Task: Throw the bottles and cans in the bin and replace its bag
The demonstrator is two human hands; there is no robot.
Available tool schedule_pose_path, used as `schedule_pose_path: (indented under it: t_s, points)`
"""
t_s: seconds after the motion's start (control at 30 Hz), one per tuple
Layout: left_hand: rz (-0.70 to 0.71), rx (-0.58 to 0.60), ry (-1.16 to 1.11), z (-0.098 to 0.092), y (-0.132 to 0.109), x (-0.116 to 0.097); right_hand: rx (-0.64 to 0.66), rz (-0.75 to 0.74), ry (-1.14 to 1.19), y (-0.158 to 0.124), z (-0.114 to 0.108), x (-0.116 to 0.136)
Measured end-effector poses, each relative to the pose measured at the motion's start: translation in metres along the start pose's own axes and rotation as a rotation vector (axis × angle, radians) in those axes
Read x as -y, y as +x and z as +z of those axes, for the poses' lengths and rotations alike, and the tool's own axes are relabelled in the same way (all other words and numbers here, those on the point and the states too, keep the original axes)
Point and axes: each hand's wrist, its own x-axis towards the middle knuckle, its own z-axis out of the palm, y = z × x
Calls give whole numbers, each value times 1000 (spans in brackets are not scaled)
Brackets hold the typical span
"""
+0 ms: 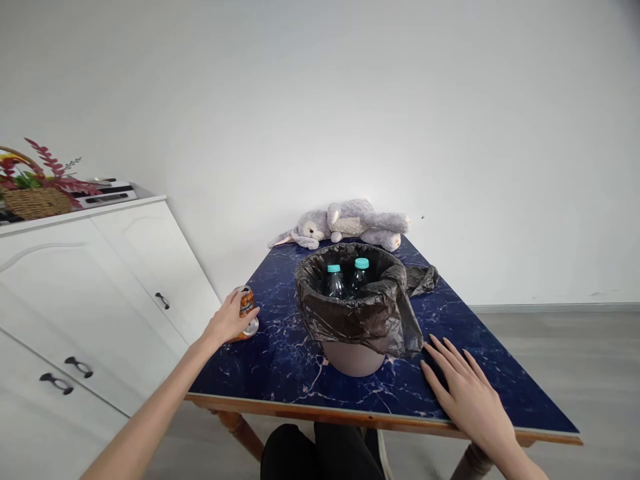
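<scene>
My left hand [230, 320] is closed around an upright orange drink can [247, 304] at the table's left edge. A second orange can [251, 327] lies on its side just below that hand, its silver end facing right. My right hand [463, 393] rests flat on the table near the front right, fingers stretched out and holding nothing. Between my hands stands a light trash bin [353, 360], lined with a black plastic bag [350, 320] folded over its rim. Inside are two bottles, a left bottle [335, 283] and a right bottle [360, 275], both with teal caps.
A grey plush rabbit [350, 223] lies along the far end of the blue marbled table [290, 380], against the wall. White cabinets [125, 267] stand at left, topped by a wicker basket [37, 202] with plants. Part of the black bag trails right of the bin.
</scene>
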Motion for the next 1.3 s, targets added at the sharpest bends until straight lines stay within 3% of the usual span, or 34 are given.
schedule_pose_path:
  t_s: [0.13,0.3,0.4,0.5,0.63,0.73,0.83,0.9,0.97,1.1,1.2,1.3]
  points:
    - [64,-36,19,-4,-6,-8,12,11,24,0,0,-1]
    - [163,-217,23,-16,-3,-12,32,22,35,-1,0,-2]
    - [187,-71,-64,-8,7,-8,35,23,39,-1,0,-2]
    - [181,87,-119,16,15,-6,30,25,41,-2,-1,-2]
    - [180,77,-143,43,20,-13,22,18,18,-2,-2,-1]
    - [164,-10,-168,34,16,-24,24,13,5,-2,-2,-2]
    - [151,-259,-266,5,-11,-33,40,18,10,-2,-3,-3]
    - [175,-444,-328,-11,-44,-37,47,24,15,-3,-4,-3]
    - [185,-518,-307,-16,-82,-36,46,22,21,-3,-5,-3]
    - [137,-495,-244,4,-136,-21,41,1,31,-5,-4,-4]
    - [95,-481,-240,20,-140,-14,42,-7,34,-6,-4,-4]
    - [93,-432,-202,25,-131,-18,49,2,34,-5,-4,-5]
